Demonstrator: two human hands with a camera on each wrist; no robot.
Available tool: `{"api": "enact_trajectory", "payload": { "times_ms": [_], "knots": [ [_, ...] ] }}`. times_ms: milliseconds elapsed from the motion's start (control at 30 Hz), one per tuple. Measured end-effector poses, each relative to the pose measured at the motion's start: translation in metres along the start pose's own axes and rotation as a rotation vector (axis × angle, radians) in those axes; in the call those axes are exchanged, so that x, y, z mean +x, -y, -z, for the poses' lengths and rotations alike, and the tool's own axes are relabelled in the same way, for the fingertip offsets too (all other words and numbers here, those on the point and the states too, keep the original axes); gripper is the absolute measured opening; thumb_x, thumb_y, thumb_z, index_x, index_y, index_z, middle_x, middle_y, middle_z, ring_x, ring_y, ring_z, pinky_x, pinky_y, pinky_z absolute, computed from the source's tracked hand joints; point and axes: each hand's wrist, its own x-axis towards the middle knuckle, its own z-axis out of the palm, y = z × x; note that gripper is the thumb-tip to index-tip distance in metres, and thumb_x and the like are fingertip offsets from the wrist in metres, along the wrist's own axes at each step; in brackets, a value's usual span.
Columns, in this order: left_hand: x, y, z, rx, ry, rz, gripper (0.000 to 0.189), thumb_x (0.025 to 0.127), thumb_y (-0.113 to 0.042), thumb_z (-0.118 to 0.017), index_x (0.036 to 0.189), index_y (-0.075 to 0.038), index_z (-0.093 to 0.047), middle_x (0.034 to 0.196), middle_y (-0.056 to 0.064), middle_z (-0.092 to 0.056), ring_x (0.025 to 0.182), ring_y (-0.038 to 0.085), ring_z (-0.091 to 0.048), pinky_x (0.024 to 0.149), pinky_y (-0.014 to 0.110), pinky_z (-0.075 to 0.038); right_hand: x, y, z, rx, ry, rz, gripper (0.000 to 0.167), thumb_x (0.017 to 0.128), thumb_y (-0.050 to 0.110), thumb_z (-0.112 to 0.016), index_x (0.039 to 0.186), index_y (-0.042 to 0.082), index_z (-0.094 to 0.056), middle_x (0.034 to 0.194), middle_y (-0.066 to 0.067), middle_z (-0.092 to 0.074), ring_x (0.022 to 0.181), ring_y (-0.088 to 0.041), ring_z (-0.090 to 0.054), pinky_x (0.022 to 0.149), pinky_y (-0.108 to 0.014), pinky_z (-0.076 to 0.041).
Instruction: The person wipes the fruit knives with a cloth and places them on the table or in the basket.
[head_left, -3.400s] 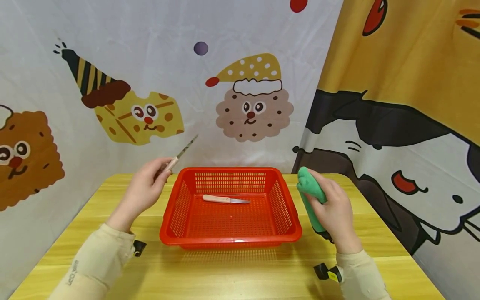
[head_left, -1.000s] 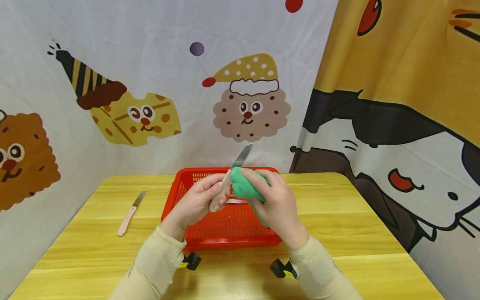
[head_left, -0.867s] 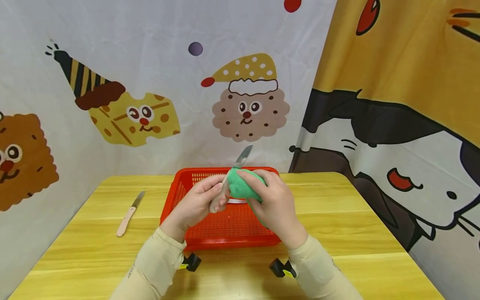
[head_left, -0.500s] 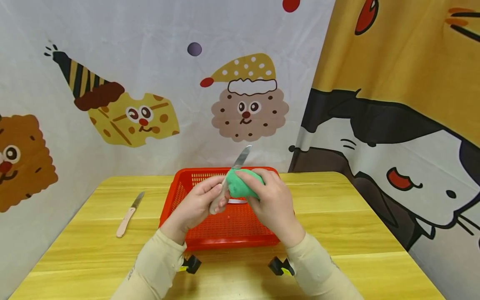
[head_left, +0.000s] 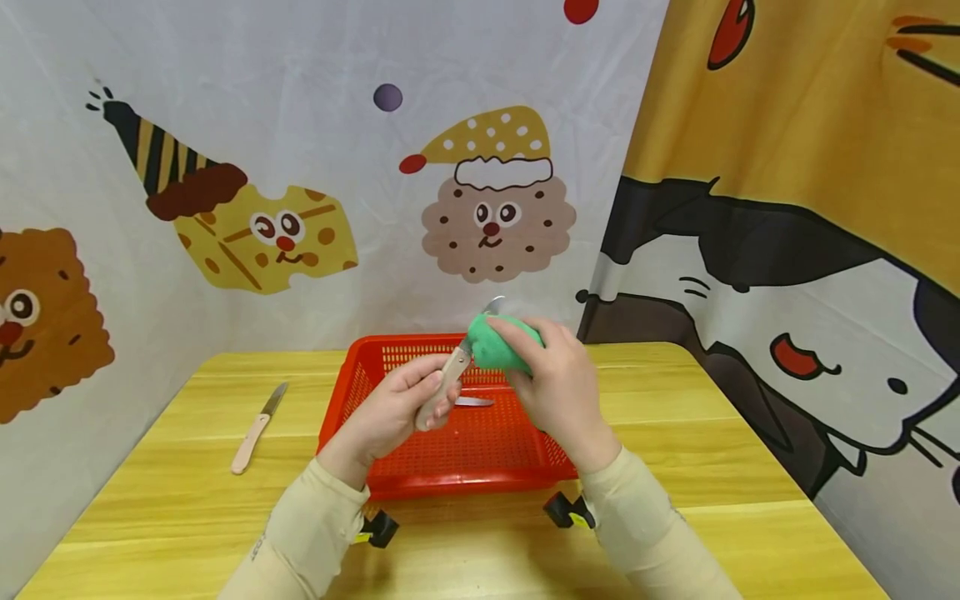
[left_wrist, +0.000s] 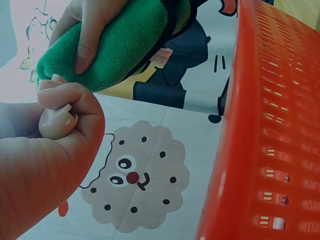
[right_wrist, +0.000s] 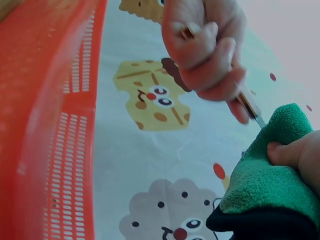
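In the head view my left hand [head_left: 397,402] grips the pale wooden handle of a knife [head_left: 444,387], raised above the red basket with its blade pointing up and away. My right hand [head_left: 562,387] holds a green cloth [head_left: 497,343] folded over the blade; only the tip and a bit near the handle show. The right wrist view shows the blade's base entering the fuzzy cloth [right_wrist: 272,172], with my right thumb pressing on it. Seen from the left wrist, the butt of the knife handle [left_wrist: 57,122] pokes out of my curled fingers.
Below my hands stands the red perforated basket [head_left: 472,482], with another knife [head_left: 474,402] lying in it, partly hidden by my left hand. A similar knife [head_left: 253,437] with a pale handle lies on the wooden table [head_left: 660,533] at left. Printed curtains hang behind.
From far apart, my hands have come together above the basket, cloth meeting knife. Over the last half second the cloth has slid up the blade toward its tip, baring the part by the handle.
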Motion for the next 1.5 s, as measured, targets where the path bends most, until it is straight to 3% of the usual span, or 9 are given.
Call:
{"api": "enact_trajectory", "payload": {
  "times_ms": [233, 633, 1167, 1267, 1500],
  "knots": [
    [0.0, 0.0, 0.0, -0.004, 0.015, 0.015, 0.032, 0.108, -0.01, -0.036, 0.135, 0.005, -0.046, 0.091, 0.006, -0.054, 0.069, 0.01, -0.048, 0.058, 0.02, -0.042, 0.004, -0.013, 0.004, -0.017, -0.057, -0.043, 0.054, 0.078, 0.001, -0.078, 0.127, 0.021, -0.067, 0.105, -0.017, -0.066, 0.091, -0.039, -0.062, 0.076, -0.052, -0.052],
    [-0.001, -0.001, 0.0, 0.024, 0.014, 0.056, 0.036, 0.108, -0.011, -0.038, 0.137, 0.008, -0.043, 0.09, 0.006, -0.055, 0.069, 0.01, -0.049, 0.059, 0.021, -0.042, 0.004, -0.022, 0.01, -0.034, -0.06, -0.111, 0.055, 0.079, 0.003, -0.08, 0.128, 0.023, -0.066, 0.107, -0.016, -0.065, 0.092, -0.039, -0.06, 0.077, -0.051, -0.051],
    [-0.003, 0.001, 0.001, 0.032, 0.002, 0.053, 0.035, 0.107, -0.013, -0.041, 0.137, 0.006, -0.045, 0.092, 0.007, -0.057, 0.071, 0.011, -0.05, 0.06, 0.021, -0.044, 0.003, -0.017, 0.021, 0.067, -0.147, -0.113, 0.053, 0.082, 0.0, -0.076, 0.128, 0.022, -0.067, 0.11, -0.013, -0.066, 0.095, -0.035, -0.06, 0.086, -0.05, -0.046],
    [-0.003, 0.001, 0.001, 0.034, -0.003, 0.053, 0.035, 0.108, -0.012, -0.04, 0.136, 0.006, -0.045, 0.092, 0.007, -0.057, 0.071, 0.011, -0.05, 0.061, 0.021, -0.044, 0.003, -0.013, 0.023, 0.068, -0.144, -0.108, 0.055, 0.081, -0.001, -0.076, 0.129, 0.023, -0.067, 0.111, -0.012, -0.065, 0.096, -0.035, -0.06, 0.084, -0.05, -0.047],
    [-0.003, 0.0, 0.001, 0.028, -0.021, 0.051, 0.036, 0.108, -0.012, -0.039, 0.137, 0.009, -0.042, 0.092, 0.007, -0.056, 0.07, 0.011, -0.049, 0.06, 0.022, -0.042, 0.0, -0.005, 0.024, 0.012, -0.103, -0.076, 0.06, 0.077, -0.002, -0.077, 0.13, 0.023, -0.065, 0.109, -0.013, -0.065, 0.092, -0.036, -0.06, 0.066, -0.049, -0.053]
  ]
}}
